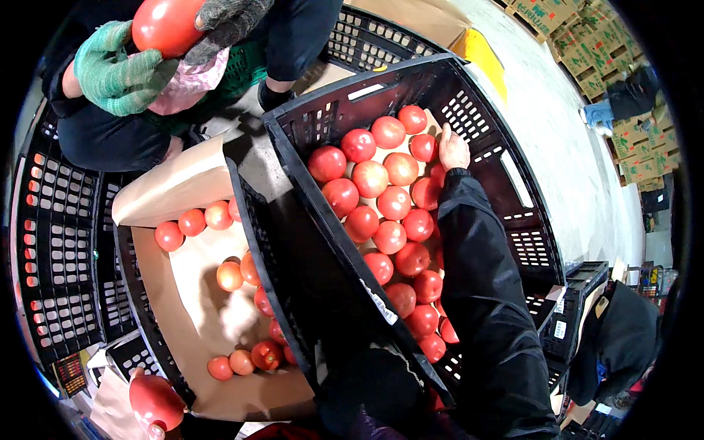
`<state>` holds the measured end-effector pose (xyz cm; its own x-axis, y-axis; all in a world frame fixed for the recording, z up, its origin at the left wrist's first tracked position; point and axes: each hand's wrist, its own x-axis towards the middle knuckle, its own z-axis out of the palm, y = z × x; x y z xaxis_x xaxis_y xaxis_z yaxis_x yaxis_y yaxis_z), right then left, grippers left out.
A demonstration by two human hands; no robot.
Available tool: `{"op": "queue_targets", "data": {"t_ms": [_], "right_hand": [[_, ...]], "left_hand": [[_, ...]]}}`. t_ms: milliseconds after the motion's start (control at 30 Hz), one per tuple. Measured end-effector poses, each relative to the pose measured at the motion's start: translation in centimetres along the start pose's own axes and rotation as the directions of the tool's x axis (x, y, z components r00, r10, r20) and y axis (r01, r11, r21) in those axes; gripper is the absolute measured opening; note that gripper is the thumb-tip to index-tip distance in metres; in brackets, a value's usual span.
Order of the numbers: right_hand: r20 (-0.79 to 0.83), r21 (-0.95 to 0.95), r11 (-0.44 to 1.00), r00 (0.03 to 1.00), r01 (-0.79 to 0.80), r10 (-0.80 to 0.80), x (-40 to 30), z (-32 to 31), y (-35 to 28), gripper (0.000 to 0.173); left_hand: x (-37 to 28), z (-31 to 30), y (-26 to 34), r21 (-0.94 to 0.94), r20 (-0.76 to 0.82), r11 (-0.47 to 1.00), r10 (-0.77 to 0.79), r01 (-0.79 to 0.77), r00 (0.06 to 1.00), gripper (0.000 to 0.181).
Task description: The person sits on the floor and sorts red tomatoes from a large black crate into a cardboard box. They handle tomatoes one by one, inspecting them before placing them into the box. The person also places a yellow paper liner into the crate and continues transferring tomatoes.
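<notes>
At the lower left, my left hand (154, 426) is closed around a large red tomato (158, 402); only some fingers show at its edges. My right arm reaches into a dark plastic crate (322, 124) of red tomatoes, laid close together. There my right hand (455, 149) is by the far right wall, palm down next to a tomato (424, 147) and above another one (438, 174). Its fingers are mostly hidden, so a grip cannot be made out. To the left, a paper-lined crate (159, 275) holds several tomatoes (218, 214) along its sides.
Opposite me, a person's gloved hands (118, 71) hold a large tomato (168, 26) over a pink bag (192, 88). Black slatted crates (60, 253) stand at the left. Beyond the right crate are grey floor (555, 137), stacked cartons (597, 47) and another person (621, 335).
</notes>
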<state>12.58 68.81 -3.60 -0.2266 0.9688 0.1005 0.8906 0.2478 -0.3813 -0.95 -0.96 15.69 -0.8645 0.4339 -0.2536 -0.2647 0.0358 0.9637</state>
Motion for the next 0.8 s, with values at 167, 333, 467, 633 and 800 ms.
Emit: {"op": "queue_targets", "data": {"t_ms": [167, 333, 467, 633, 800], "right_hand": [[0.119, 0.024, 0.989, 0.982, 0.147, -0.148, -3.6, -2.4, 1.7, 0.059], [0.174, -0.086, 0.963, 0.955, 0.256, -0.239, -5.7, -3.1, 3.1, 0.054], [0.005, -0.228, 0.961, 0.987, 0.157, -0.160, -6.3, -0.9, 3.5, 0.046], [0.013, -0.083, 0.985, 0.988, 0.154, -0.153, -8.6, -3.7, 0.3, 0.052], [0.092, 0.520, 0.796, 0.907, 0.308, -0.411, -15.0, -10.6, -3.8, 0.039]], "left_hand": [[-0.6, 0.2, -0.1, -0.023, -0.085, 0.999, 0.035, -0.037, 0.996, 0.107], [-0.2, 0.2, 0.5, -0.027, -0.045, 0.996, 0.080, -0.081, 0.996, 0.109], [-1.4, 0.3, 2.0, -0.086, -0.087, 0.996, -0.029, 0.022, 0.996, 0.113], [-3.5, -0.2, 2.6, -0.158, -0.047, 0.987, -0.038, 0.030, 0.998, 0.094], [-5.3, -0.9, 2.1, -0.284, 0.027, 0.957, -0.061, 0.066, 0.998, 0.074]]}}
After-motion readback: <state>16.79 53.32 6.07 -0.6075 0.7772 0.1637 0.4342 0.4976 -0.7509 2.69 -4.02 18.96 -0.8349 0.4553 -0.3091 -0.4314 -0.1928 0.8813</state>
